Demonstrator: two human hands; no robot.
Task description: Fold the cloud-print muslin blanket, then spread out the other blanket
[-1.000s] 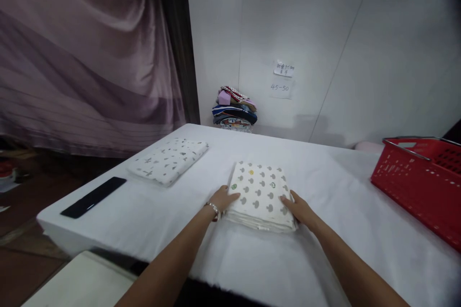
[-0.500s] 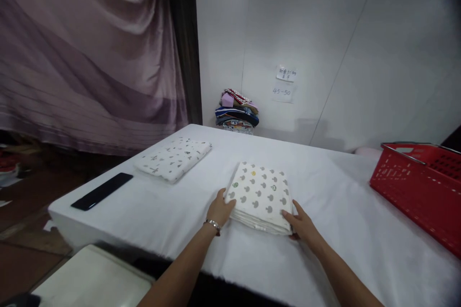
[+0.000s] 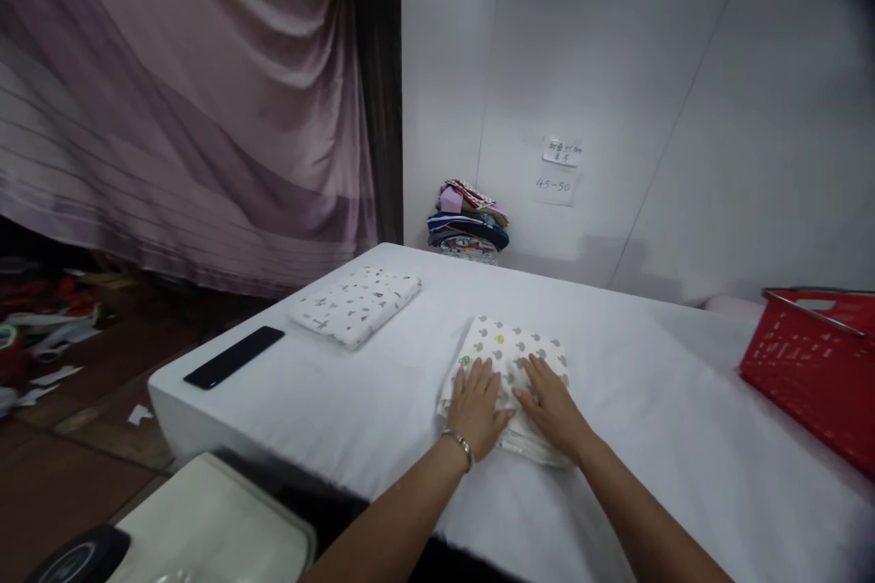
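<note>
phone (image 3: 234,357) at left edge of worktop (image 3: 649,401) | second cloth (image 3: 355,305) behind | left hand (image 3: 477,407), right hand (image 3: 552,404) flat, fingers spread, on folded cloth (image 3: 509,355) mid-worktop | press evenly, smooth outward, keep edges square | basket (image 3: 813,373) far right

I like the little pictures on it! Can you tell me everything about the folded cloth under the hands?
The folded cloth is white, soft-looking fabric printed with small grey shapes, plus a yellow and a green one. It is folded into a thick rectangle of several layers and lies flat on the white table. The left hand and right hand press palms-down on its near half.
</note>
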